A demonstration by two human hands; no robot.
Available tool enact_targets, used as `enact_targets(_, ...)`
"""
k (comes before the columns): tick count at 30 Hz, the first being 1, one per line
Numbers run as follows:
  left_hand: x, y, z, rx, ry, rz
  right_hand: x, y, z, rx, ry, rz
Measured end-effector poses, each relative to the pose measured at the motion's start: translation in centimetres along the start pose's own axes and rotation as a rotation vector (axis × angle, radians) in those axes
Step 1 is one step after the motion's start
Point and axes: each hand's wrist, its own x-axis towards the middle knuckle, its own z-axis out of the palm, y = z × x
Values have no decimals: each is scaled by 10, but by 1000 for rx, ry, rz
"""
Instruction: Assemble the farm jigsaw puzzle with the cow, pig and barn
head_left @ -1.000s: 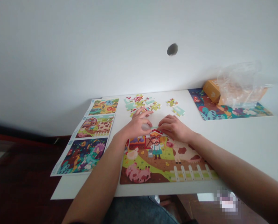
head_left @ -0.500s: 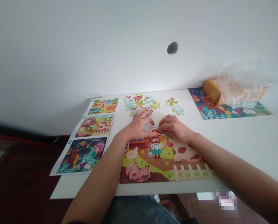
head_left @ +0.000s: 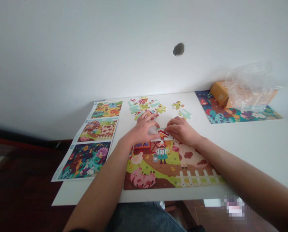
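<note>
A farm-scene jigsaw puzzle lies flat at the table's front edge, with a farmer, cow, pig and hen on it. Just above its upper edge is a puzzle piece with a red roof, and a thin pale gap shows between the two. My right hand pinches the right side of this piece between thumb and fingertips. To the left of the piece, my left hand rests with fingers spread, its thumb near the puzzle's top edge and its fingertips close to the loose pieces.
On the left lies a sheet of three printed pictures, overhanging the table edge. At right, a dark forest puzzle bears an orange box and a clear plastic bag. Two stray pieces lie behind my right hand. A wall stands behind.
My right hand has shifted slightly up and away from the puzzle. The roof piece has moved with it, opening a gap above the farmer. My left hand has hardly moved.
</note>
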Motion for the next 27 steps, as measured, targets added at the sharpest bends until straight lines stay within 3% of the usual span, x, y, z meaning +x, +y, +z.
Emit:
enact_targets(7,0,-3,0,44,15,2,-1,-2,-1,-123,9,180)
enact_targets(12,0,-16,2,124,170,-106,-2,-2,-3,-199,33,295)
enact_targets(18,0,-29,5,187,214,-282,-2,-5,-5,-133,22,232)
enact_targets(23,0,-31,5,165,244,-256,-2,-5,-4,-118,-1,193)
enact_targets(27,1,-36,4,186,336,-256,-3,-3,-4,-128,5,212)
